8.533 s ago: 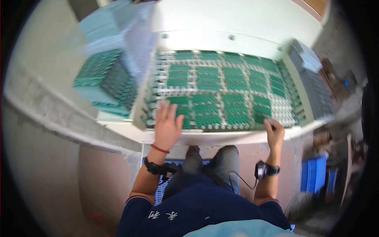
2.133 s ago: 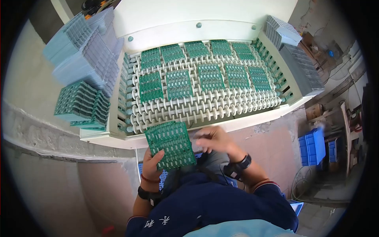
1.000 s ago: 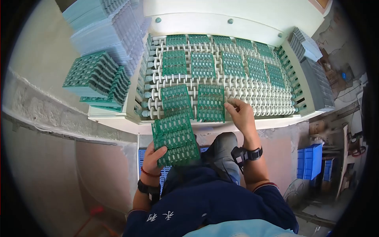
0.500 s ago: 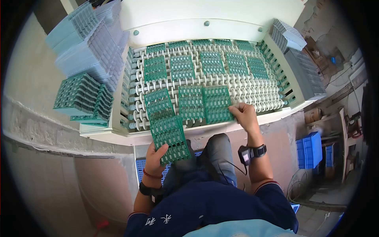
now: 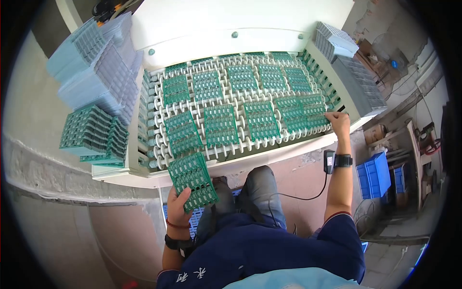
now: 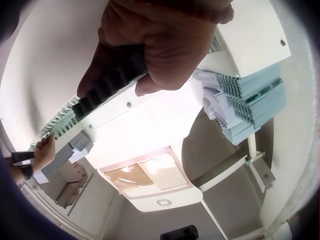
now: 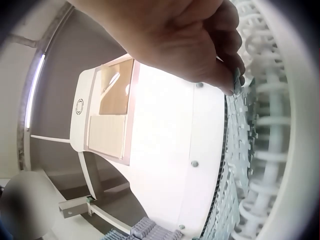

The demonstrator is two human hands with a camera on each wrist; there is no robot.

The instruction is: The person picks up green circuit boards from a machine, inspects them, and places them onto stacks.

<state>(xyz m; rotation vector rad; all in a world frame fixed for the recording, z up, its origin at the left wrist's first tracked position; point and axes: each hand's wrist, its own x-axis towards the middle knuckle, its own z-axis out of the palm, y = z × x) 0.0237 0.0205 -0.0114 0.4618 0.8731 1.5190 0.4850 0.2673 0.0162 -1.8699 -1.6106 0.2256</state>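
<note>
My left hand (image 5: 179, 207) grips a small stack of green circuit boards (image 5: 195, 179) in front of the machine's edge, thumb on top. In the left wrist view the stack (image 6: 112, 80) shows edge-on between thumb and fingers. Out at the right end of the front row, my right hand (image 5: 340, 124) pinches the right edge of a single circuit board (image 5: 314, 110), which lies against its left neighbour (image 5: 288, 114). Three more front-row boards, such as the leftmost board (image 5: 183, 132), lie flat on the white roller conveyor (image 5: 231, 150). In the right wrist view, the fingertips hold the board's corner (image 7: 237, 82).
Further rows of boards (image 5: 207, 84) lie deeper on the rollers. Green board stacks (image 5: 91, 130) and pale blue-grey stacks (image 5: 103, 79) stand on the left ledge, with grey stacks (image 5: 361, 84) on the right one. A blue crate (image 5: 374, 176) sits at lower right.
Front rollers, bare about two seconds ago, now carry a row of boards. Over the last second my right hand has moved rightward, placing boards; the left keeps its stack. Earlier rows have moved deeper.
</note>
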